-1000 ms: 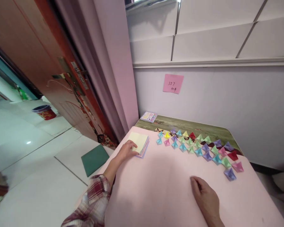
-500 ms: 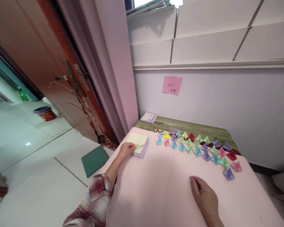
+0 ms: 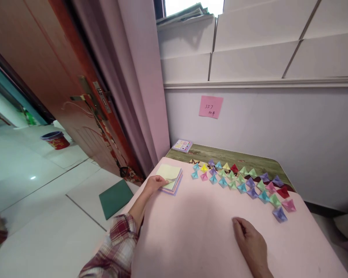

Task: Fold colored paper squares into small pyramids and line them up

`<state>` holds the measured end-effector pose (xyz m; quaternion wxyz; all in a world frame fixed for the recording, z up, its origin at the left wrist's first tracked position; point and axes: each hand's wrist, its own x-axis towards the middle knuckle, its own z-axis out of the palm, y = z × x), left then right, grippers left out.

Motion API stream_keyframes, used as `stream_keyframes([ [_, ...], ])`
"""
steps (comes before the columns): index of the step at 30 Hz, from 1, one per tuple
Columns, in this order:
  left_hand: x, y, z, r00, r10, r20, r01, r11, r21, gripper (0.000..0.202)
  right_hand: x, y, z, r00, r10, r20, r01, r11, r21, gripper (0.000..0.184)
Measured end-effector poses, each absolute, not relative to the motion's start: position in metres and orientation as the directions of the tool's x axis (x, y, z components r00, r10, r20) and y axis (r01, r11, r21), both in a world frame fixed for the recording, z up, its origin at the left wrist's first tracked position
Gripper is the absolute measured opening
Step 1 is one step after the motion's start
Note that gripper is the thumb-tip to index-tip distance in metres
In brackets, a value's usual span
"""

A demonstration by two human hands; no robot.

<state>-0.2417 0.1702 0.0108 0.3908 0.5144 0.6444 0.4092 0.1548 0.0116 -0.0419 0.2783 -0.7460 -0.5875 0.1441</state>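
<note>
A stack of square coloured paper point(image 3: 169, 172) lies at the left of the pink-covered table, pale yellow on top with pink and purple edges below. My left hand point(image 3: 154, 184) pinches the near edge of the pale yellow top sheet between thumb and fingers, and that edge is slightly lifted. On the pink cover at the right, my right hand point(image 3: 251, 239) is loosely curled with nothing visible in it. Beyond it, rows of small folded paper pieces in several colours spread across the table, the nearest a purple folded piece point(image 3: 280, 214).
A small printed packet point(image 3: 182, 145) sits at the table's far left corner, on bare wood-pattern top point(image 3: 232, 152). A pink note point(image 3: 210, 107) is stuck on the wall. Left of the table are a green mat point(image 3: 116, 199), an open door point(image 3: 75, 96) and a bucket point(image 3: 56, 141).
The view has tipped up slightly. My left hand has slid a little to the right along the paper's edge, while my right hand stays where it was.
</note>
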Motion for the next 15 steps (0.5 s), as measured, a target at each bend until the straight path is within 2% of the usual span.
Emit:
stream_keyframes([
  [8,-0.2446,0.1668,0.0149,-0.110,0.992,-0.060,0.330,0.093,0.940,0.041,0.1543,0.0109,-0.0408,0.268,0.959,0.089,0.791,-0.166,-0.589,0.037],
  [15,-0.2392,0.1619,0.0133,-0.082,0.997,0.010,0.477,0.031,0.878,0.033,0.1545,0.0102,-0.0416,0.266,0.959,0.098,0.800,-0.163,-0.578,0.036],
])
